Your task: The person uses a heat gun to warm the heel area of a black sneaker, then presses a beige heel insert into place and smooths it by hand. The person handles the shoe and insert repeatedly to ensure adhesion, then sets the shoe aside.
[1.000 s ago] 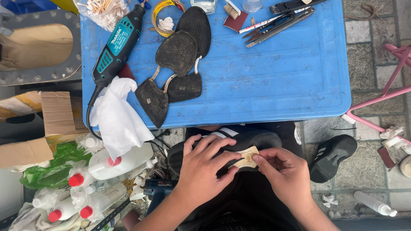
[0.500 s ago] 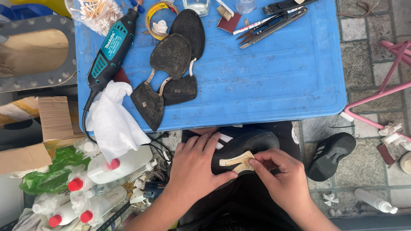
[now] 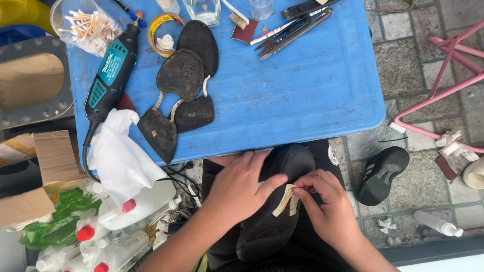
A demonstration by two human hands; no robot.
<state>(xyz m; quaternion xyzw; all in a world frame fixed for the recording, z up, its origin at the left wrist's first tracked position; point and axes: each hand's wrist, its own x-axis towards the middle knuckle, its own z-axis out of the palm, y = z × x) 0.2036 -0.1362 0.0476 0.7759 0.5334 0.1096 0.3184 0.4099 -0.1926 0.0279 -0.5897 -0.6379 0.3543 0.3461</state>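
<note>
A black shoe (image 3: 275, 221) lies sole-up on my lap below the blue table (image 3: 302, 95). My left hand (image 3: 239, 189) rests on the sole and holds the shoe steady, thumb stretched to the right. My right hand (image 3: 327, 206) pinches a small tan forked strip (image 3: 286, 200) against the sole with thumb and forefinger. On the table lie two dark sole pieces (image 3: 187, 60) with their heel pieces (image 3: 159, 132), joined by thin pale shanks.
A teal rotary tool (image 3: 112, 73), a white cloth (image 3: 121, 156), a cup of cotton swabs (image 3: 83, 25), a tape roll (image 3: 162, 32) and metal tools (image 3: 292, 25) lie on the table. White red-capped bottles (image 3: 131, 209) stand lower left. Another black shoe (image 3: 383, 174) and a pink frame (image 3: 438, 85) are right.
The tan strip has turned from lying sideways to hanging down along the sole. My right hand has shifted up and closer to my left thumb; the view has tilted slightly.
</note>
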